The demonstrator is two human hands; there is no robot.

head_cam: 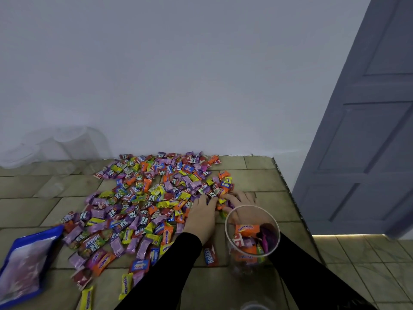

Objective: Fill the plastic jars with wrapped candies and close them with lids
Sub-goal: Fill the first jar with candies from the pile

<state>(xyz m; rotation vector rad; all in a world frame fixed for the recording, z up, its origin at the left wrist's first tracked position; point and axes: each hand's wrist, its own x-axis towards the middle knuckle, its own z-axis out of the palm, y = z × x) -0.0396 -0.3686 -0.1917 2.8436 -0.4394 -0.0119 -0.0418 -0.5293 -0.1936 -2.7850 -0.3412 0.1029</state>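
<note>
A wide spread of wrapped candies [143, 204] in purple, orange, yellow and red covers the tiled table top. A clear plastic jar [252, 242] stands open at the front right, partly filled with candies. My left hand [202, 218] lies palm down on the candies just left of the jar, fingers curled over several of them. My right hand [242, 203] rests behind the jar, fingers spread over candies at the pile's right edge; part of it shows through the jar wall. Both hands meet over a small heap of candies.
Several empty clear jars [51, 148] stand at the back left against the white wall. A blue candy bag [24, 267] lies at the front left. The table's right edge [290, 193] drops to a tiled floor, with a grey door [366, 113] beyond. A lid-like rim [252, 307] shows at the bottom.
</note>
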